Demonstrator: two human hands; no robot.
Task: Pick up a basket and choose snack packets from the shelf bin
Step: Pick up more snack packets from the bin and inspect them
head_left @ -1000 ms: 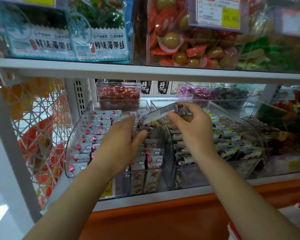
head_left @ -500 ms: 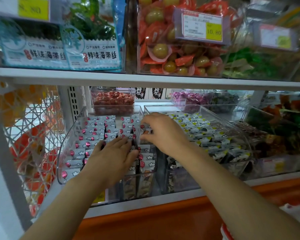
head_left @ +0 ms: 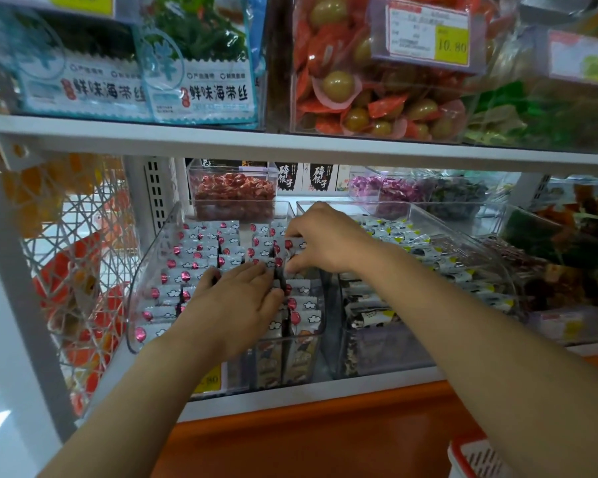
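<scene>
A person's two bare arms reached up from the bottom of the view into a store shelf (head_left: 290, 391). At the shelf's front left stood a clear, slanted bin (head_left: 152, 270) filled with rows of small silver snack packets (head_left: 194, 257), each printed with a red dot and white clouds.

The left hand (head_left: 235, 305) lay flat on the packets in the middle of the bin, its grip apart, fingers straight and pressed on the wrappers. The right hand (head_left: 325, 243) sat just behind it at the bin's right wall, its grip clamped on a few snack packets, with thumb and curled fingers pinching them.

Only a corner of the basket (head_left: 477, 460) showed, white mesh with a red rim, at the bottom right below the shelf's front edge and under the right forearm. How it was held could not be told.

A second bin (head_left: 491, 236) of dark-printed packets stood just to the right. A small box of red sweets (head_left: 233, 194) sat behind the first bin. On the upper shelf (head_left: 221, 139) a price tag (head_left: 428, 32) read 10.80.
</scene>
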